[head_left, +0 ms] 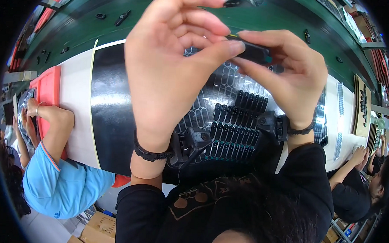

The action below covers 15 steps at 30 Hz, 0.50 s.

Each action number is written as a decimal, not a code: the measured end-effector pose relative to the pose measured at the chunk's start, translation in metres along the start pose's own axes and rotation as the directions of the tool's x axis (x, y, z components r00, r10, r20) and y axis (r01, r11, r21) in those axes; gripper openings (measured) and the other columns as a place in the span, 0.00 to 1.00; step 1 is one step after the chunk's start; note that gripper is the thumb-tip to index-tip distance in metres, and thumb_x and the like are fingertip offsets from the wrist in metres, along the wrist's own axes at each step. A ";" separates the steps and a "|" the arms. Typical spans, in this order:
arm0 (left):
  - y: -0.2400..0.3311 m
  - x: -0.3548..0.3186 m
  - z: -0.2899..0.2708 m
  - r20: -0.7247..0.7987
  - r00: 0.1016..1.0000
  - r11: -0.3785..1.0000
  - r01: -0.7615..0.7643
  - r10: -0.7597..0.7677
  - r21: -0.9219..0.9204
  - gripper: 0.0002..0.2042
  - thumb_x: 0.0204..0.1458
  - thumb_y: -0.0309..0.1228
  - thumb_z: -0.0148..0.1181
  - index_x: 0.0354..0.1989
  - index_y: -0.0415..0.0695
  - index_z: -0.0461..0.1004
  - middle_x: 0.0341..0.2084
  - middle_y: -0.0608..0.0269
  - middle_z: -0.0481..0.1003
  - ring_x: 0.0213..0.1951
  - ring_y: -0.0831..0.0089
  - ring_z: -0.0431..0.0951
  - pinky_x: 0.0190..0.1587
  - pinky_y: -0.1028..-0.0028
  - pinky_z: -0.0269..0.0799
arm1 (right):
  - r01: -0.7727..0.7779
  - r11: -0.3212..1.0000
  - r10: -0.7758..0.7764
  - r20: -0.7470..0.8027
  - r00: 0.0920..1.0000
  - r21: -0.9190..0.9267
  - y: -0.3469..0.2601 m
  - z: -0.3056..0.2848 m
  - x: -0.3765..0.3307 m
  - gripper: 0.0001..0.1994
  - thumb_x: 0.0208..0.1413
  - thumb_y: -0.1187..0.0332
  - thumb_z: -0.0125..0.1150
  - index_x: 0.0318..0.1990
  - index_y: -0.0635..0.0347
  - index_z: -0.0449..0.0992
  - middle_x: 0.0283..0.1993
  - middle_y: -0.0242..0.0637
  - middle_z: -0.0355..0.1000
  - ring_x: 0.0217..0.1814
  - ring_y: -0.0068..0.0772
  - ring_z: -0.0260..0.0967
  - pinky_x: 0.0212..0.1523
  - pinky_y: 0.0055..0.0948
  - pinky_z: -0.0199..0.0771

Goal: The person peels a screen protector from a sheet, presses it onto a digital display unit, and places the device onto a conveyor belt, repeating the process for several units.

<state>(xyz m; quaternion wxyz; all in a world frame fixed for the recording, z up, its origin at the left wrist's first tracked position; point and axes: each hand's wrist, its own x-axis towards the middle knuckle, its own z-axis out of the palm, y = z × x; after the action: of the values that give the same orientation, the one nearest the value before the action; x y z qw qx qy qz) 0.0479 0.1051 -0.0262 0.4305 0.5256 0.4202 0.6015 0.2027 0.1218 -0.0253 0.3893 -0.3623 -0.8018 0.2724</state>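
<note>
Both my hands are raised over the table, meeting at a small black elongated device point(256, 53) with rounded ends and a bit of teal at one end. My right hand point(300, 67) grips it between thumb and fingers. The thumb of my left hand point(166, 56) presses on its left end, with the fingers curled behind. Just past my left index fingertip is a dark, slim piece point(243, 3); I cannot tell whether the finger touches it. Below my hands, sheets of black oval covers point(234, 133) lie in rows, next to a partly used clear sheet with oval outlines point(197, 106).
A green conveyor belt point(82, 29) runs along the far side, carrying several small black devices point(122, 17). The table has a black mat point(111, 118). A red bin point(50, 86) stands left, beside a person in blue point(68, 177). Another person in black point(350, 187) works at right.
</note>
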 end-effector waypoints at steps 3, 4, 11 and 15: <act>-0.013 0.006 -0.006 0.103 0.990 0.995 0.096 -0.094 -0.013 0.20 0.37 0.14 0.56 0.42 0.34 0.63 0.24 0.62 0.70 0.26 0.81 0.70 0.31 0.85 0.67 | -0.082 0.995 0.081 0.017 0.997 0.048 0.003 0.001 0.000 0.15 0.35 0.84 0.60 0.36 0.71 0.70 0.34 0.40 0.69 0.33 0.24 0.69 0.31 0.18 0.73; -0.018 0.009 -0.008 0.134 0.983 0.992 0.127 -0.124 -0.016 0.20 0.38 0.16 0.57 0.43 0.35 0.63 0.24 0.63 0.70 0.26 0.82 0.70 0.30 0.86 0.66 | -0.147 0.983 0.145 0.022 0.989 0.109 0.005 0.002 0.001 0.15 0.35 0.84 0.60 0.36 0.70 0.70 0.34 0.40 0.69 0.33 0.24 0.69 0.32 0.18 0.72; -0.021 0.012 -0.019 0.224 0.965 0.990 0.138 -0.137 0.012 0.18 0.41 0.23 0.58 0.43 0.36 0.64 0.23 0.64 0.72 0.24 0.85 0.68 0.25 0.88 0.62 | -0.174 0.933 0.159 0.075 0.984 0.316 0.009 0.003 0.002 0.12 0.43 0.79 0.56 0.38 0.68 0.70 0.33 0.40 0.69 0.33 0.25 0.69 0.34 0.18 0.71; -0.026 0.011 -0.012 0.145 0.976 0.947 0.110 -0.160 0.302 0.17 0.42 0.25 0.57 0.43 0.36 0.64 0.24 0.64 0.72 0.24 0.84 0.69 0.24 0.88 0.61 | -0.286 0.860 0.225 0.189 0.956 0.422 0.031 0.002 0.008 0.10 0.50 0.73 0.50 0.40 0.67 0.70 0.33 0.40 0.70 0.31 0.23 0.70 0.33 0.16 0.70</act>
<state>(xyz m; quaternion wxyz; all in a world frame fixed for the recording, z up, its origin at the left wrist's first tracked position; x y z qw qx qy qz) 0.0373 0.1220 -0.0490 0.4222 0.6021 0.5018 0.4555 0.2091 0.1457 -0.0451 0.3676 -0.3481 -0.6872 0.5210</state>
